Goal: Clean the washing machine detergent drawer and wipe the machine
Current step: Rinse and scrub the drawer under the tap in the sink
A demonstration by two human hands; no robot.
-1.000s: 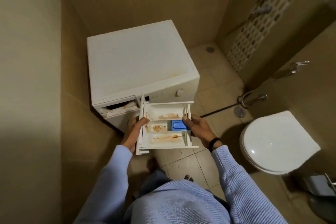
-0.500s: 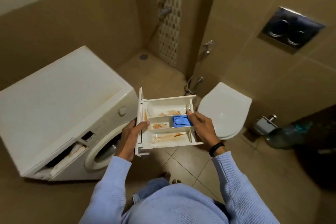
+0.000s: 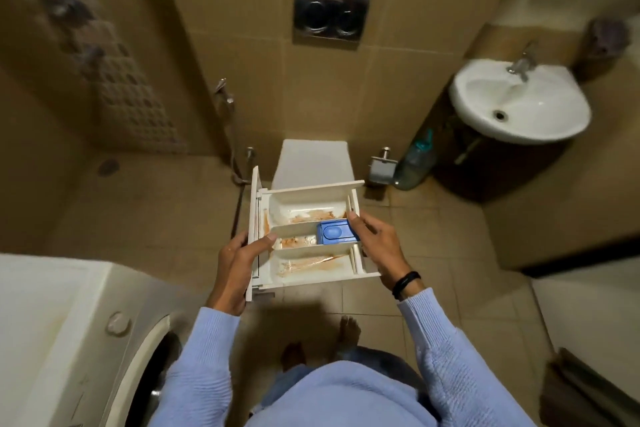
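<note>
Since the detergent drawer (image 3: 311,269) is out of the washing machine (image 3: 52,322) and held in the air above the floor, just in front of the toilet (image 3: 313,163), removal looks finished. Orange-brown residue streaks all three compartments, so washing it seems yet to start, and so, probably, does wiping the machine. The sink (image 3: 519,97) stands far right. The left hand (image 3: 239,263) has its fingers gripping the front-panel end, and the right hand (image 3: 377,246) clasps the opposite end beside the blue insert (image 3: 334,230). The drawer lies roughly level, open side up, with its long axis running left to right and its front panel pointing left.
</note>
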